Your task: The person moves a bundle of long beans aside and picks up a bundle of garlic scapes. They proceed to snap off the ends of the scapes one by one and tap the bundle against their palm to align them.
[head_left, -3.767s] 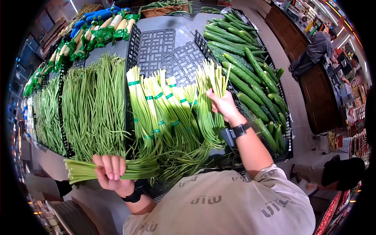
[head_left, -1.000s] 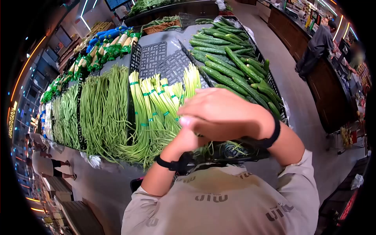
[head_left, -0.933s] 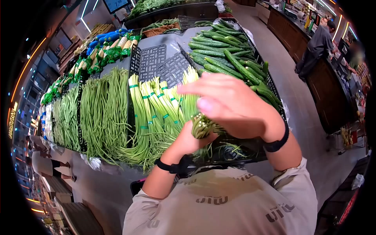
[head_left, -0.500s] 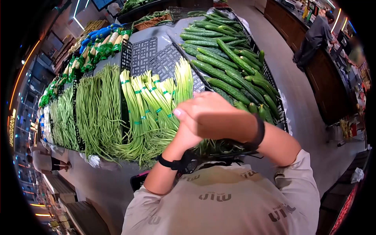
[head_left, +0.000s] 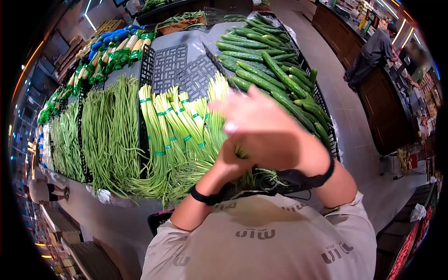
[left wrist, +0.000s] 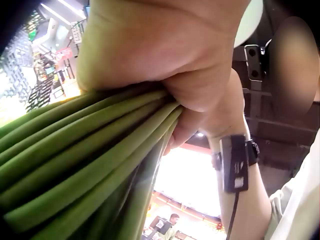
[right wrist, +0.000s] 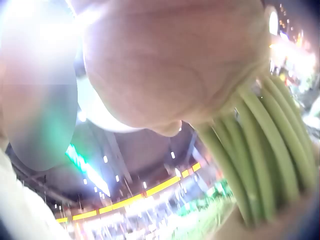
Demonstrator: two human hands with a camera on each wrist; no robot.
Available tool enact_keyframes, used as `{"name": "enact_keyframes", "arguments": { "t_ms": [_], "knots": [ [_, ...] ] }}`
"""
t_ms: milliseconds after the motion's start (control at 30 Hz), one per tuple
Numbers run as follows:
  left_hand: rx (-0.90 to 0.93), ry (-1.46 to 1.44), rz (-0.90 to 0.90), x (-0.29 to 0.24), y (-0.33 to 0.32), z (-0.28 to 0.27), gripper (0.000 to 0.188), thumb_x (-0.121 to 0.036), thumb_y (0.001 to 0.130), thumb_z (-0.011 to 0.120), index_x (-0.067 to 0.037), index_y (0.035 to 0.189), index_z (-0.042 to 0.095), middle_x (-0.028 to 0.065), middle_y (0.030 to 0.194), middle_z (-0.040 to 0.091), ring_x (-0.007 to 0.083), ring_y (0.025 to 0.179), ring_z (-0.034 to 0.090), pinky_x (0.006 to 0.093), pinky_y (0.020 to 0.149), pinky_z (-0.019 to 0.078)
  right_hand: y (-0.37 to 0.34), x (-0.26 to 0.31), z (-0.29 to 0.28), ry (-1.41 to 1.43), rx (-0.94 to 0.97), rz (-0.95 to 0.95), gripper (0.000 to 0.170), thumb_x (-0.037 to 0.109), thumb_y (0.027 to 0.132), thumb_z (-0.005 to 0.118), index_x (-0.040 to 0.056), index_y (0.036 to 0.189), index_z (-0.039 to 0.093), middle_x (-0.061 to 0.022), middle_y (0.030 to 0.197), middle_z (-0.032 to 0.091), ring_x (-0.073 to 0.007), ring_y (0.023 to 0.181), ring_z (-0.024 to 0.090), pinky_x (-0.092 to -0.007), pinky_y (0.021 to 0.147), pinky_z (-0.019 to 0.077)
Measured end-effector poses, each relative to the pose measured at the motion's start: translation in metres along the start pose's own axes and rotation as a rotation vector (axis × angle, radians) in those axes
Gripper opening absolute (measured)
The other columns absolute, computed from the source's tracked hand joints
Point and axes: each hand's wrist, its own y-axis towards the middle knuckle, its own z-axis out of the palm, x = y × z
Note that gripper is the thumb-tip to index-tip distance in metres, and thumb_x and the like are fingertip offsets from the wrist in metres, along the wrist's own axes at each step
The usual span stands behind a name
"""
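My left hand grips a bunch of garlic scapes in front of my chest. In the left wrist view the thick green scapes run out of the fist. My right hand is over the bunch's end, blurred, fingers stretched out and palm down. The right wrist view shows the scapes standing between that palm and the left hand below. Most of the held bunch is hidden behind my hands in the head view. Beyond them, banded garlic scape bundles lie side by side with pale ends pointing away.
Cucumbers fill a black crate on the right. Long beans lie left of the scapes, behind a black crate wall. Pale vegetables in green wrapping lie farther back. A person in dark clothes stands at the right counter.
Earlier my hands were apart, the left with a bunch, the right among upright scapes. Since then they have come together; the right has lifted off and come down over the bunch's end.
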Motion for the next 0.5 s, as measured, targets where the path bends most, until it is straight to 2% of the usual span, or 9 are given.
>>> {"name": "enact_keyframes", "arguments": {
  "t_ms": [33, 67, 133, 233, 300, 333, 367, 433, 500],
  "knots": [
    [0.012, 0.003, 0.007, 0.000, 0.003, -0.001, 0.058, -0.007, 0.078, 0.078, -0.001, 0.130, 0.054, 0.0141, 0.125, 0.063, 0.0233, 0.116, 0.060, 0.0361, 0.096, 0.0503, 0.002, 0.002, 0.007, -0.015, 0.132, -0.136, 0.038, 0.024, 0.099, 0.048, 0.0025, 0.125, 0.063, -0.0188, 0.131, 0.062, -0.0383, 0.127, 0.055, -0.0605, 0.115, 0.0246],
    [-0.032, 0.006, 0.141, 0.002, 0.004, 0.003, 0.054, -0.008, 0.079, 0.078, -0.002, 0.129, 0.056, 0.0135, 0.119, 0.064, 0.0228, 0.111, 0.061, 0.0360, 0.094, 0.0508, -0.002, 0.007, 0.008, -0.124, 0.380, 0.232, 0.045, 0.023, 0.097, 0.047, 0.0032, 0.137, 0.054, -0.0199, 0.140, 0.055, -0.0372, 0.134, 0.049, -0.0610, 0.116, 0.0216],
    [-0.121, -0.005, 0.404, 0.007, 0.010, 0.009, 0.047, -0.010, 0.083, 0.076, -0.002, 0.125, 0.058, 0.0124, 0.109, 0.067, 0.0219, 0.103, 0.064, 0.0359, 0.091, 0.0518, -0.002, -0.005, -0.012, -0.291, 0.285, 0.160, 0.049, 0.026, 0.098, 0.046, 0.0039, 0.142, 0.049, -0.0204, 0.146, 0.049, -0.0373, 0.137, 0.044, -0.0610, 0.116, 0.0215],
    [0.060, 0.022, -0.022, -0.019, 0.008, 0.003, 0.057, -0.008, 0.083, 0.075, -0.003, 0.135, 0.052, 0.0172, 0.124, 0.060, 0.0240, 0.115, 0.059, 0.0363, 0.096, 0.0500, 0.017, 0.003, -0.047, -0.298, -0.032, 0.324, 0.058, 0.032, 0.099, 0.040, 0.0034, 0.150, 0.038, -0.0198, 0.157, 0.034, -0.0382, 0.145, 0.032, -0.0578, 0.120, 0.0126],
    [0.102, 0.089, 0.016, 0.001, 0.017, 0.006, 0.053, -0.010, 0.084, 0.075, -0.003, 0.132, 0.053, 0.0154, 0.123, 0.060, 0.0228, 0.110, 0.060, 0.0342, 0.092, 0.0507, 0.001, -0.019, -0.023, -0.084, 0.124, 0.158, 0.060, 0.031, 0.096, 0.049, 0.0020, 0.148, 0.040, -0.0198, 0.154, 0.039, -0.0368, 0.145, 0.034, -0.0539, 0.121, 0.0090],
    [0.002, 0.240, 0.259, 0.019, 0.021, 0.012, 0.044, -0.011, 0.084, 0.075, -0.003, 0.123, 0.056, 0.0121, 0.111, 0.063, 0.0196, 0.098, 0.062, 0.0323, 0.085, 0.0513, -0.022, -0.024, 0.011, -0.386, 0.255, -0.025, 0.063, 0.029, 0.091, 0.060, 0.0010, 0.145, 0.045, -0.0186, 0.153, 0.042, -0.0355, 0.144, 0.036, -0.0559, 0.120, 0.0099],
    [-0.096, 0.393, 0.508, 0.028, 0.025, 0.013, 0.036, -0.012, 0.084, 0.076, -0.003, 0.114, 0.059, 0.0087, 0.099, 0.066, 0.0165, 0.086, 0.063, 0.0305, 0.078, 0.0519, -0.018, -0.016, 0.020, -0.127, 0.341, 0.248, 0.058, 0.023, 0.089, 0.064, 0.0026, 0.141, 0.051, -0.0170, 0.150, 0.046, -0.0346, 0.143, 0.038, -0.0583, 0.119, 0.0128],
    [-0.009, 0.241, 0.452, 0.003, 0.023, 0.008, 0.034, -0.017, 0.087, 0.073, -0.004, 0.115, 0.059, 0.0102, 0.103, 0.067, 0.0182, 0.091, 0.063, 0.0335, 0.084, 0.0510, -0.009, -0.021, -0.002, -0.209, 0.192, 0.306, 0.052, 0.026, 0.093, 0.057, 0.0044, 0.140, 0.053, -0.0160, 0.150, 0.047, -0.0359, 0.142, 0.039, -0.0613, 0.117, 0.0165],
    [0.234, -0.047, -0.125, -0.015, 0.014, -0.001, 0.047, -0.021, 0.089, 0.069, -0.005, 0.131, 0.055, 0.0184, 0.134, 0.056, 0.0261, 0.124, 0.053, 0.0396, 0.105, 0.0415, 0.006, -0.015, -0.030, -0.244, 0.018, 0.429, 0.058, 0.043, 0.098, 0.044, 0.0058, 0.143, 0.049, -0.0166, 0.152, 0.044, -0.0377, 0.146, 0.032, -0.0599, 0.117, 0.0188]
  ]
}}
